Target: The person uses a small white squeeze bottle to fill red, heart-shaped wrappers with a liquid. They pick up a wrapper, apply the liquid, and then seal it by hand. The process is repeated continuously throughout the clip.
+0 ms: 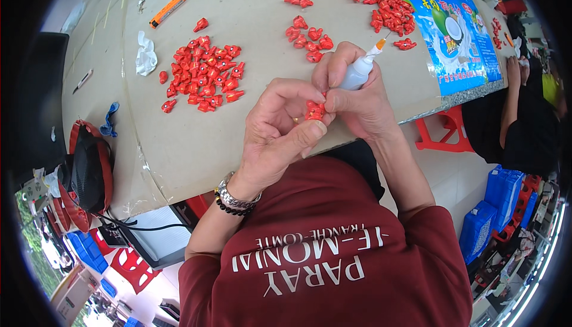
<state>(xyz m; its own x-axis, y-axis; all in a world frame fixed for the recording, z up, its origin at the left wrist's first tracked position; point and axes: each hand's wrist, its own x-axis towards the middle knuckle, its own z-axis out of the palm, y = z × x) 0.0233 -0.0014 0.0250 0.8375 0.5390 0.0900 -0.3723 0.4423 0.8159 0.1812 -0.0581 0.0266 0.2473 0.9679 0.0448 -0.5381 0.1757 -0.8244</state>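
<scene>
Above the table's near edge my left hand (274,133) pinches a small red figure piece (314,110) between thumb and fingers. My right hand (364,106) is closed around a small white squeeze bottle (356,74). The bottle tilts up and to the right, its orange collar and thin needle tip pointing away from the red piece. My right thumb and a fingertip meet the red piece at its right side. A heap of similar red pieces (205,75) lies left of my hands, and a few more (311,40) lie just beyond them.
A larger heap of red pieces (390,5) lies at the back, beside a blue printed sheet (456,35). Crumpled tissue (145,54), an orange box (167,11) and a knife-like tool (83,81) lie to the left. Another person's arm (511,97) rests at the right.
</scene>
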